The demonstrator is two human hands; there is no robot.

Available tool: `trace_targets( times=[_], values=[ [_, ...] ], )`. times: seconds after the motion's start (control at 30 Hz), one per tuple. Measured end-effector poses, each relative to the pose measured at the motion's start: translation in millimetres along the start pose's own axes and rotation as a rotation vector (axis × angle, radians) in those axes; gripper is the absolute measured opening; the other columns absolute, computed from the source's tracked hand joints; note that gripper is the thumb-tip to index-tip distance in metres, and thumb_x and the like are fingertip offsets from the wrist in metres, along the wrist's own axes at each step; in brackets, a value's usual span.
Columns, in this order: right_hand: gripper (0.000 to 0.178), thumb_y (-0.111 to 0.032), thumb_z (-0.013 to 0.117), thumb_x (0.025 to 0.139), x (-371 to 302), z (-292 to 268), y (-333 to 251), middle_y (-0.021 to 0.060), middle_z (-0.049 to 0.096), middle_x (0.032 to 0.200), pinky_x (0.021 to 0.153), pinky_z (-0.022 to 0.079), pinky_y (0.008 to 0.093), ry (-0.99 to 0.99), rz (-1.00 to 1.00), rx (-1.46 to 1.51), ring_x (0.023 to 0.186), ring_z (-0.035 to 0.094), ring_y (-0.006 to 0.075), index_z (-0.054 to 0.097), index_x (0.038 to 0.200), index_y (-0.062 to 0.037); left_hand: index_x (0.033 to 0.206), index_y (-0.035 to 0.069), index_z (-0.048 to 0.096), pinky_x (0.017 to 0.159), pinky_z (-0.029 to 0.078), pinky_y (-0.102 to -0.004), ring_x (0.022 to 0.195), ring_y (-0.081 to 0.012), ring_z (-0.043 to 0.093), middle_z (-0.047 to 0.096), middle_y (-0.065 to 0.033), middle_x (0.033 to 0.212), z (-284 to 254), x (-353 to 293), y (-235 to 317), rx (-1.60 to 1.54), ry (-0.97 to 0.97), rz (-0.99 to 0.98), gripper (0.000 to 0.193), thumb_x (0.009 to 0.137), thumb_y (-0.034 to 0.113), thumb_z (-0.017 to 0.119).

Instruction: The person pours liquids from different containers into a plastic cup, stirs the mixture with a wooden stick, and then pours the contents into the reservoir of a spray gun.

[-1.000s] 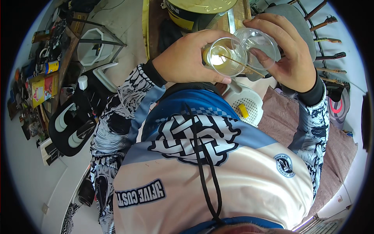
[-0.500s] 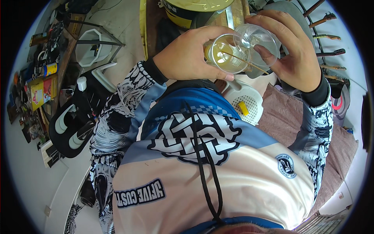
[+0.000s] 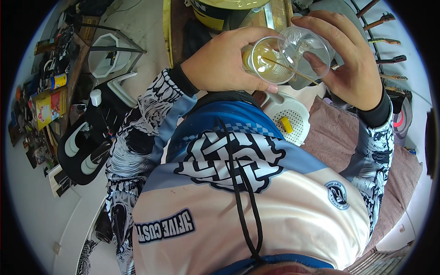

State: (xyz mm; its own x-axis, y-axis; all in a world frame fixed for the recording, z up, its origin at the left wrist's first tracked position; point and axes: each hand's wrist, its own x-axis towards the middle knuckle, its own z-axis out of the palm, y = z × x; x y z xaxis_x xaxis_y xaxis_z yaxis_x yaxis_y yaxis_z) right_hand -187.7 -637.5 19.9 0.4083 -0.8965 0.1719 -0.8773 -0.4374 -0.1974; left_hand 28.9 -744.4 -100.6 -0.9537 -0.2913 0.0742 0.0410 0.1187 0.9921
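Note:
My left hand [image 3: 229, 59] is wrapped round a clear plastic cup [image 3: 248, 59] that holds a yellowish liquid [image 3: 265, 63]. A thin wooden stick [image 3: 297, 71] stands in that liquid and leans out over the rim to the right. In my right hand [image 3: 347, 57] is a second clear cup [image 3: 306, 54], tipped so its mouth faces up toward me, with the thumb and fingers closed about its sides. The two rims overlap or touch; which one bears on the other I cannot tell. Some clear material shows inside the right cup.
Beyond my hands, a black and yellow bucket [image 3: 215, 16] stands on a wooden surface [image 3: 179, 46]. Below them is a white perforated stool [image 3: 300, 120] with a small yellow block [image 3: 286, 124]. Cluttered shelves line the left; guitar necks [image 3: 389, 41] rise at the right beside a brown-covered surface [image 3: 334, 135].
Both cups have shifted slightly, and the left one faces me more, so more of its liquid shows. My right hand has moved a little to the right.

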Motion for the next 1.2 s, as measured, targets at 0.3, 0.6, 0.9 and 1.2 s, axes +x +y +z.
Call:
trace_targets(
  times=[0.3,0.6,0.9,1.2],
  values=[
    [0.058,0.0,0.076,0.074,2.1,-2.3,-3.6,0.0163,0.062,0.123,0.093,0.051,0.0401,0.001,-0.001,-0.018,0.109,0.063,0.0352,0.062,0.131,-0.0046,0.145,0.0,0.045,0.109,0.044,-0.0329,0.125,-0.018,0.057,0.06,-0.0107,0.134,-1.9,-0.5,0.1,0.028,0.005,0.02,0.086,0.073,0.01,0.091],
    [0.058,-0.002,0.076,0.075,0.7,3.8,2.0,0.016,0.063,0.125,0.095,0.051,0.0396,0.009,0.035,0.063,0.112,0.063,0.035,0.061,0.131,-0.0043,0.145,0.002,0.045,0.109,0.044,-0.0327,0.125,-0.0182,0.057,0.061,-0.0111,0.133,-2.8,-1.4,-2.3,-0.001,0.009,0.032,0.086,0.072,0.008,0.09],
    [0.065,-0.003,0.077,0.084,-34.9,80.3,26.0,0.0113,0.063,0.131,0.109,0.043,0.0345,0.176,0.33,0.71,0.124,0.057,0.0197,0.048,0.142,0.0013,0.142,0.004,0.049,0.109,0.044,-0.0321,0.124,-0.0172,0.057,0.061,-0.0086,0.133,0.2,-19.6,-21.7,-0.035,0.04,0.056,0.08,0.073,0.009,0.09],
    [0.062,-0.009,0.084,0.08,-36.5,252.8,12.0,0.0144,0.068,0.119,0.096,0.051,0.0335,0.498,0.69,0.767,0.112,0.064,0.0204,0.051,0.131,0.0018,0.141,0.004,0.05,0.11,0.043,-0.0327,0.126,-0.0169,0.056,0.059,-0.007,0.134,2.6,-96.8,-54.4,-0.085,0.234,-0.033,0.078,0.074,0.005,0.089]
  ],
)
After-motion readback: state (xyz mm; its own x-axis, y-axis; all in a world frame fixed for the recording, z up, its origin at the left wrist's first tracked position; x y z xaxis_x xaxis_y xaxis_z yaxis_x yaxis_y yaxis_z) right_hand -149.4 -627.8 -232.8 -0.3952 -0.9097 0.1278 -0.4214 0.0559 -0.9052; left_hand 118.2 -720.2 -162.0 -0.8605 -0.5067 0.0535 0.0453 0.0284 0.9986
